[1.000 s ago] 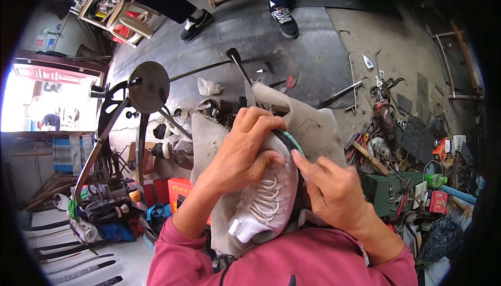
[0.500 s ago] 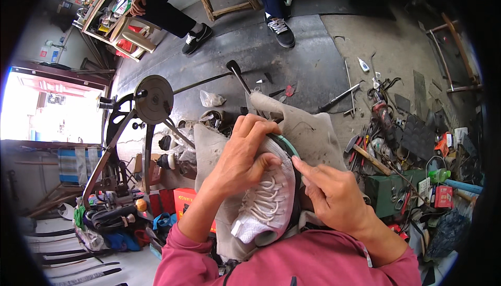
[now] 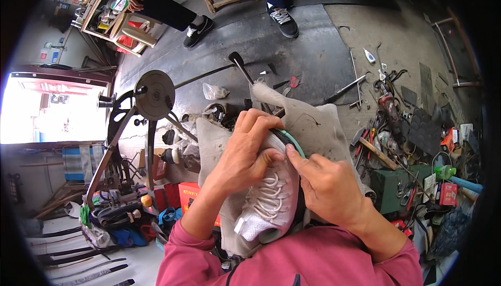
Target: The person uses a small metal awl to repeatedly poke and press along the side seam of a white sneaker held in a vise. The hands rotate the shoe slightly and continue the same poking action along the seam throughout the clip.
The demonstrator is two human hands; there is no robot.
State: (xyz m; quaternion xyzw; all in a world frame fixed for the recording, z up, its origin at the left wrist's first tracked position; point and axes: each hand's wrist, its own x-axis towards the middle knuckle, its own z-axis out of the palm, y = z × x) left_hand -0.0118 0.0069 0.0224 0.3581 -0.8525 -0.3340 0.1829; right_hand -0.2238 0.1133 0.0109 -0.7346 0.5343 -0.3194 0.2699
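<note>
A white lace-up sneaker (image 3: 267, 202) lies on a grey cloth (image 3: 326, 134) over my lap, its toe pointing away from me. My left hand (image 3: 242, 153) is closed around the toe, thumb on the upper and fingers over the far edge. Along the right side of the toe runs a dark and teal sole edge (image 3: 292, 141). There my right hand (image 3: 329, 187) presses its index fingertip against the seam between upper and sole. Its other fingers are curled in; whatever they may hold is hidden.
A cast-metal stand machine with a round wheel (image 3: 155, 95) stands at the left. On the right floor lie a hammer (image 3: 378, 153), pliers, a green metal box (image 3: 391, 189) and scattered tools. Another person's shoes (image 3: 283, 21) rest on the dark mat ahead.
My right index fingertip has shifted slightly left and toward the toe, up against the upper's edge. The left hand keeps its hold on the sneaker. The view has shifted slightly.
</note>
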